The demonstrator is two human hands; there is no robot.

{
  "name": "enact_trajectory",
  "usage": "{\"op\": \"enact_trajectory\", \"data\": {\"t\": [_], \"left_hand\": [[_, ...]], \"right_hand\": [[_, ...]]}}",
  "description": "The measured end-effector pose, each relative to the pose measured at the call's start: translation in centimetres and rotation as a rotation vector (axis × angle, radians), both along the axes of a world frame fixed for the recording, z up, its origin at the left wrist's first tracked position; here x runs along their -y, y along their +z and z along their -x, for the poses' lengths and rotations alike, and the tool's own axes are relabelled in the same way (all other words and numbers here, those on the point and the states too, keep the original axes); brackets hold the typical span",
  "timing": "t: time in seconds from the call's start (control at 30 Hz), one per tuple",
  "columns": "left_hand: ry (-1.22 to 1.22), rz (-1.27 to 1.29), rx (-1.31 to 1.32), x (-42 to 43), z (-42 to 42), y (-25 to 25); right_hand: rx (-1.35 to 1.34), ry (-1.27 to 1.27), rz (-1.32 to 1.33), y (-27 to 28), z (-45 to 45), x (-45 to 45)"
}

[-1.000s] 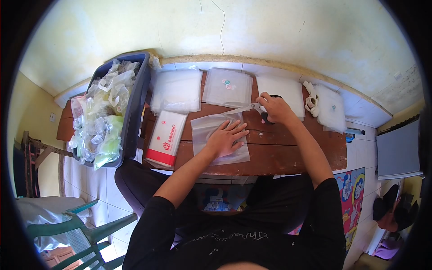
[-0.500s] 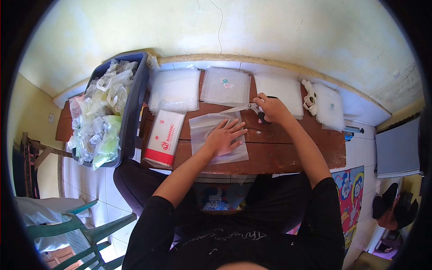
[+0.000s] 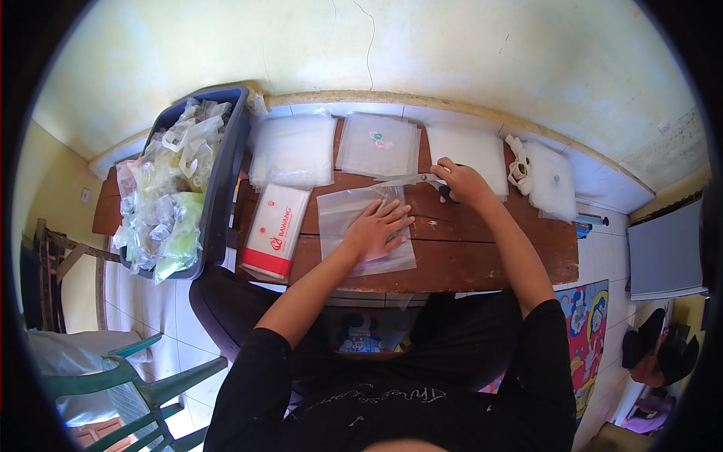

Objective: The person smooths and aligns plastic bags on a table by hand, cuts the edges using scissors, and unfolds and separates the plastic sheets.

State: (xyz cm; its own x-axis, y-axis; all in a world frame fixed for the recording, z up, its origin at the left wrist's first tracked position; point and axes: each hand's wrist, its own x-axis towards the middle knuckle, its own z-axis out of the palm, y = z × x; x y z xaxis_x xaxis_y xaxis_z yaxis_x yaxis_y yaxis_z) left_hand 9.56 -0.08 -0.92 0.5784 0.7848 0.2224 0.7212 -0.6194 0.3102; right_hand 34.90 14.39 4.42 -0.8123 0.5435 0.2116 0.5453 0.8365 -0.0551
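Note:
My left hand [image 3: 376, 232] lies flat with its fingers spread on a clear plastic sheet or bag [image 3: 334, 218] on the brown wooden table [image 3: 467, 260]. My right hand [image 3: 459, 182] is wrapped round the handles of a pair of scissors [image 3: 410, 179]. The scissor blades point left, just above the top edge of the plastic under my left hand. To the left of that plastic lies a white and red pack [image 3: 277, 230] marked BAWANG. Behind my hands are stacks of clear plastic, one [image 3: 292, 151] at the left and one [image 3: 378, 143] with a small round label.
A dark bin [image 3: 239, 135] full of crumpled plastic bags stands at the left. Further plastic stacks [image 3: 467, 151] [image 3: 556, 179] and a cream-coloured bundle [image 3: 519, 167] lie at the back right. A green chair [image 3: 151, 392] is at the lower left.
The scissor blades have turned slightly and now lie more level above the plastic. My left hand stays spread in the same place on it.

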Motion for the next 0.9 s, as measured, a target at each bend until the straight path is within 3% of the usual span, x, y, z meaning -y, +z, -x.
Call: {"op": "enact_trajectory", "data": {"t": [0.9], "left_hand": [[-0.003, -0.016, 0.024, -0.1, 0.1, -0.2]], "right_hand": [[0.039, 0.055, 0.015, -0.4, 4.1, -0.2]]}}
